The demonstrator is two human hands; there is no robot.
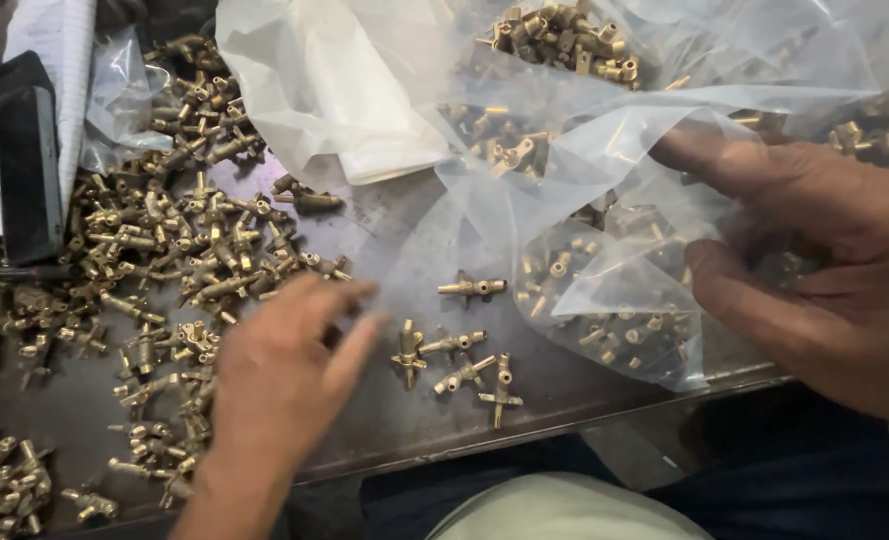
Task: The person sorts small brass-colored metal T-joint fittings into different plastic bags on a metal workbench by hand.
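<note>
my left hand (284, 370) hovers flat, fingers spread and holding nothing, over the loose brass fittings (454, 360) scattered on the dark metal table (384, 240), just beside a small cluster near the front edge. my right hand (814, 260) pinches the clear plastic bag (614, 290), part filled with more fittings. i judge the fittings dense, hard, a bit slick; best pinched across the body. the bag is limp and may sag.

1 head-worn view, looking steeply down, close over metal worktable (384, 420) near edge; no 2nd view.
</note>
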